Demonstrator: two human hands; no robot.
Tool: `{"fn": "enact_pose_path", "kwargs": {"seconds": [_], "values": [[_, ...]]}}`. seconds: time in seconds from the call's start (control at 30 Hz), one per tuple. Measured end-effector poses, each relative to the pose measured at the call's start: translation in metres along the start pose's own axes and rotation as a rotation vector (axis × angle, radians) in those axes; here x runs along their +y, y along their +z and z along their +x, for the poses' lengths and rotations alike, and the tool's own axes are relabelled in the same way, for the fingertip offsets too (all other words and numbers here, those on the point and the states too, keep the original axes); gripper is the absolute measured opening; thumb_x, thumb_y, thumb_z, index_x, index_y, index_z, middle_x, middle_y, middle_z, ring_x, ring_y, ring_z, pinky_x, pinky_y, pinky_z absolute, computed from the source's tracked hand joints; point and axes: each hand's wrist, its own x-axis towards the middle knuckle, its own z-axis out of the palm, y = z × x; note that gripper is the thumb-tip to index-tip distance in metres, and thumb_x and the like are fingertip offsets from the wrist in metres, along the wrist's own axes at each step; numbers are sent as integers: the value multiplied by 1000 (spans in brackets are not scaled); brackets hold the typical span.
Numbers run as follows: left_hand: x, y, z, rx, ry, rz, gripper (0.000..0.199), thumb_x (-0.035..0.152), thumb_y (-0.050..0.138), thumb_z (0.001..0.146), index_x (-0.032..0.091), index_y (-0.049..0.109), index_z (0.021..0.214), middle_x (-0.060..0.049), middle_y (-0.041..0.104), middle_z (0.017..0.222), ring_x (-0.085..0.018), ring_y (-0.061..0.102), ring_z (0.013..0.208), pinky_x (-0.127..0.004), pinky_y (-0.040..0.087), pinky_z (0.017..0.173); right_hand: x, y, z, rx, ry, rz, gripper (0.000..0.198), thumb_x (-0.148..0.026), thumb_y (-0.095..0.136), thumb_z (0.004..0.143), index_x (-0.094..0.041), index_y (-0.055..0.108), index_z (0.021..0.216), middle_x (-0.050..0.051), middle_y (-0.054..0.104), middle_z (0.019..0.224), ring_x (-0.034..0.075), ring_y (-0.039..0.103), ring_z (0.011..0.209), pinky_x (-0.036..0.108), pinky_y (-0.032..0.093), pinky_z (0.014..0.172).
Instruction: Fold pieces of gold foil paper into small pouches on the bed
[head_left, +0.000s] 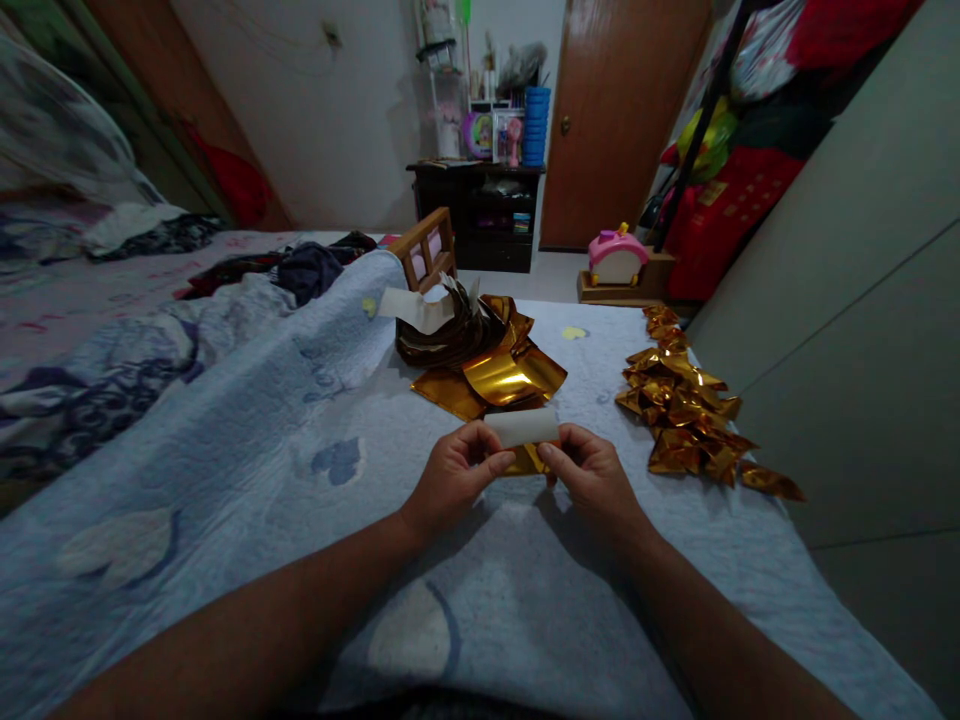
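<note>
Between my two hands is a sheet of gold foil paper (523,428), its white back showing along the upper part and gold below. My left hand (459,470) pinches its left end between thumb and fingers. At the right end, the thumb and fingers of my right hand (592,468) are closed on the same sheet. Just beyond lie loose gold foil sheets (510,375), beside a curled stack of foil paper (442,335) with some white backs turned up. To the right, several folded gold foil pieces (679,405) sit in a heap.
A blue bedspread (300,560) with heart shapes covers the surface under my hands. Rumpled clothes (307,270) lie at the left. A white cabinet (862,330) borders the right side. Further back stand a dark shelf unit (476,220), a pink toy (619,255) and a brown door (619,120).
</note>
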Motion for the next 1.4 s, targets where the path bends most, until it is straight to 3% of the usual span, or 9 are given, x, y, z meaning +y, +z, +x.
{"fn": "enact_pose_path", "kwargs": {"seconds": [0.2, 0.37, 0.5, 0.67, 0.77, 0.9, 1.17, 1.4], "values": [[0, 3, 1, 21, -5, -84, 30, 24, 81, 77, 17, 53, 83, 5, 59, 73, -8, 56, 66, -18, 43, 62, 1, 0, 0, -4, 22, 19, 22, -39, 69, 81, -18, 65, 77, -2, 55, 62, 13, 47, 57, 25, 37, 54], [6, 8, 0, -3, -71, -286, 57, 24, 84, 74, 23, 39, 110, -2, 74, 96, -16, 70, 84, -27, 53, 77, -2, 1, 0, -8, 36, 85, 22, -39, 72, 79, -18, 69, 81, 0, 62, 69, 13, 51, 60, 25, 39, 56], [7, 7, -1, 47, -147, -296, 63, 27, 87, 73, 24, 37, 111, -2, 75, 95, -18, 71, 85, -30, 54, 79, -1, 0, 0, -14, 57, 129, 24, -40, 73, 79, -17, 72, 85, 0, 62, 70, 13, 50, 61, 25, 39, 56], [0, 3, 1, 74, -211, -263, 49, 29, 88, 70, 20, 50, 99, -3, 74, 90, -17, 69, 78, -26, 49, 71, 1, -1, 0, -2, 71, 142, 24, -40, 75, 78, -17, 71, 83, -1, 59, 68, 12, 49, 60, 25, 39, 55], [-2, 1, 2, -12, -223, -236, 36, 33, 84, 75, 14, 65, 99, -7, 73, 92, -17, 67, 79, -26, 48, 70, 1, -2, 0, 6, 73, 147, 23, -40, 74, 78, -17, 71, 82, -1, 59, 69, 13, 49, 61, 25, 40, 56], [1, 2, 1, -76, -185, -134, 33, 39, 78, 81, 12, 77, 101, -7, 73, 84, -15, 62, 71, -26, 45, 66, 3, -3, 0, 13, 75, 133, 23, -40, 74, 79, -18, 69, 77, -1, 58, 66, 13, 48, 61, 25, 40, 55], [9, 3, -3, -6, -142, -92, 36, 43, 80, 78, 11, 80, 95, -9, 76, 85, -23, 68, 82, -32, 53, 74, 7, -3, 0, -17, 125, 135, 25, -41, 74, 78, -17, 71, 84, -1, 58, 68, 12, 48, 59, 25, 40, 54], [9, 1, -3, -19, -137, -45, 35, 43, 78, 79, 11, 79, 92, -10, 75, 85, -25, 70, 83, -34, 54, 78, 10, -3, 1, -98, 132, 165, 34, -40, 74, 78, -17, 72, 103, -1, 59, 73, 11, 48, 58, 24, 41, 50]]}}
